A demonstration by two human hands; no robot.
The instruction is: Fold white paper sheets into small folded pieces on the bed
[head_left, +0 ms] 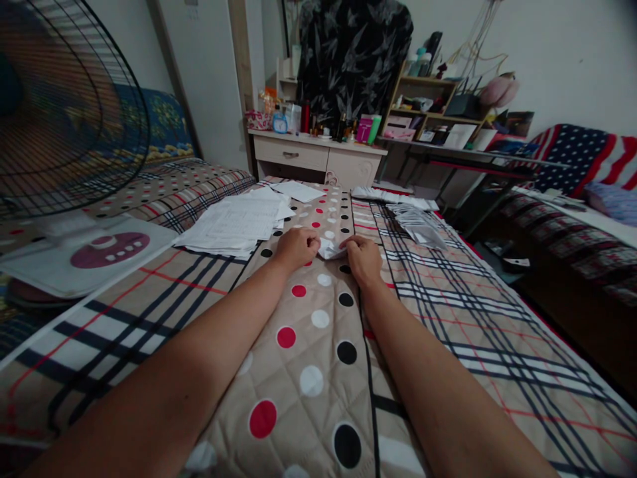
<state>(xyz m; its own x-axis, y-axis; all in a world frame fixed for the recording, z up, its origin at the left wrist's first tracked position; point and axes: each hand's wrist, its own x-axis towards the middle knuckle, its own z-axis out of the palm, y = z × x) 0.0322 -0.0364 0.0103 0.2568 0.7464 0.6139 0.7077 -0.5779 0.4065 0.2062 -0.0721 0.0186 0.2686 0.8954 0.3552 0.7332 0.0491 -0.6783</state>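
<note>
In a dim room, a patterned bed cover (pixel 318 358) spreads forward, its near part covered by two forearms. The fan (pixel 74 99) at left is cut by the picture's edge. Printed sheets (pixel 233 222) lie left, their writing too faint for reading; folded papers (pixel 415 226) overlap at right. The right hand (pixel 365 259) pinches narrowly a small white paper (pixel 331 251) between the hands. The left hand (pixel 297 249) curls beside it, fingertips partly hidden; whether it grips, I cannot tell.
</note>
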